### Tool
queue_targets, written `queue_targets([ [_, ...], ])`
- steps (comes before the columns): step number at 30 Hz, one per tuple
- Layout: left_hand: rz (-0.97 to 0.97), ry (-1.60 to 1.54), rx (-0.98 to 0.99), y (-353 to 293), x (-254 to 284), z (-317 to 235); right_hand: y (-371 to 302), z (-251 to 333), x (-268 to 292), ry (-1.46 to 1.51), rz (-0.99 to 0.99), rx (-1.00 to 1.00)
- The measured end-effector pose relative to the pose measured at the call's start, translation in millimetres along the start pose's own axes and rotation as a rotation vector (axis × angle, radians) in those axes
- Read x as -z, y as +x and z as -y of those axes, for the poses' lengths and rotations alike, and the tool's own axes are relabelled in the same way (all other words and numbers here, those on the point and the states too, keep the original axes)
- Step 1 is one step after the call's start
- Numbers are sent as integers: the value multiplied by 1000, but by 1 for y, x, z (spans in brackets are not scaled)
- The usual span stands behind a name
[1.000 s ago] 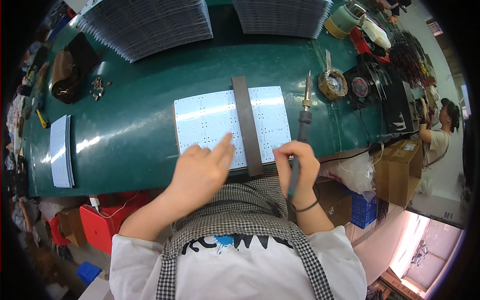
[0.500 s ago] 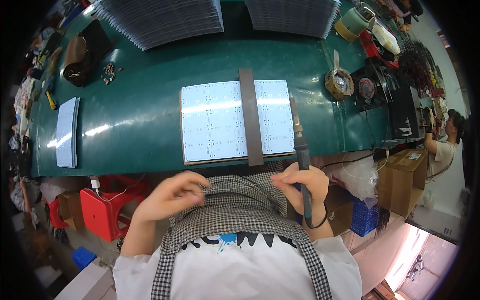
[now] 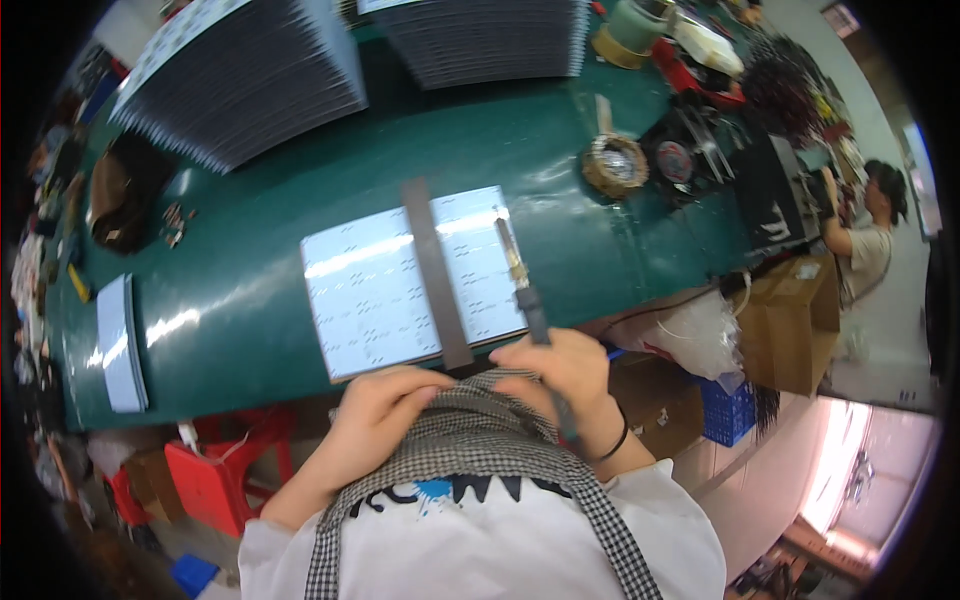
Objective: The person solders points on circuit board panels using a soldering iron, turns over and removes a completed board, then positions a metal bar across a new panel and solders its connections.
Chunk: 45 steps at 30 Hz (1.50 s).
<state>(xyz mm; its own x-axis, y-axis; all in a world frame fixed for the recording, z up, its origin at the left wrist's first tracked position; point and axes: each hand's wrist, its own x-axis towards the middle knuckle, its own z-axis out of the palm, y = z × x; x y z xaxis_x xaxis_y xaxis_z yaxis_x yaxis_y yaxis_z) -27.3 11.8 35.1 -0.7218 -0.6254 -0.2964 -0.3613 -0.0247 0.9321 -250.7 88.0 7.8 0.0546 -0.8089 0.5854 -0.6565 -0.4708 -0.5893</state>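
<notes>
The board (image 3: 365, 290), flat, glossy and pale blue-white with rows of tiny dark marks, lies tilted on the smooth green table (image 3: 230, 270) at the centre of the frame. A flat, matte brown-grey bar (image 3: 437, 280) crosses it right of its middle. The iron (image 3: 533, 315) has a slim metal shaft and a dark handle.

The right hand (image 3: 570, 375), low and right of centre, is wrapped around the handle; the shaft points up the frame over the board's right edge, and whether its tip touches cannot be told. The left hand (image 3: 380, 410) is just below the board's lower edge, fingertips bent together against the checked cloth apron (image 3: 480, 440); whether they pinch anything cannot be told. The board lies just above both hands.

At the upper right, a round, rough-rimmed pot (image 3: 613, 167) holds crumpled silvery material. A red tray (image 3: 695, 75) near the top right corner carries a whitish object. At the right, a clear, wrinkled plastic bag (image 3: 700, 340) sits above a blue lattice crate (image 3: 727, 410), whose contents are hidden, beside a brown carton (image 3: 795, 325).
</notes>
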Motion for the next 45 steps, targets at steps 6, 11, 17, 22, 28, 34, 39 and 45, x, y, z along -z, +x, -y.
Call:
queue_targets([
  [6,-745,472,10,-12,33,39,-16,-67,81,274,-641,-518],
  [11,-984,439,50,-3,56,31,-6,-123,98,283,-754,-670],
  [17,-905,431,-92,23,42,31,2,-144,82,203,-791,-823],
  [22,-875,385,-60,27,45,34,-5,-145,76,157,-763,-774],
  [28,-832,357,-85,32,41,41,-14,-145,64,82,-710,-675],
  [34,-819,408,-73,29,39,41,-18,-149,61,-218,-594,-623],
  [39,-806,411,-54,28,39,41,-8,-144,61,-415,-469,-414],
  [45,-784,427,-84,27,38,42,5,-135,70,-378,-437,-499],
])
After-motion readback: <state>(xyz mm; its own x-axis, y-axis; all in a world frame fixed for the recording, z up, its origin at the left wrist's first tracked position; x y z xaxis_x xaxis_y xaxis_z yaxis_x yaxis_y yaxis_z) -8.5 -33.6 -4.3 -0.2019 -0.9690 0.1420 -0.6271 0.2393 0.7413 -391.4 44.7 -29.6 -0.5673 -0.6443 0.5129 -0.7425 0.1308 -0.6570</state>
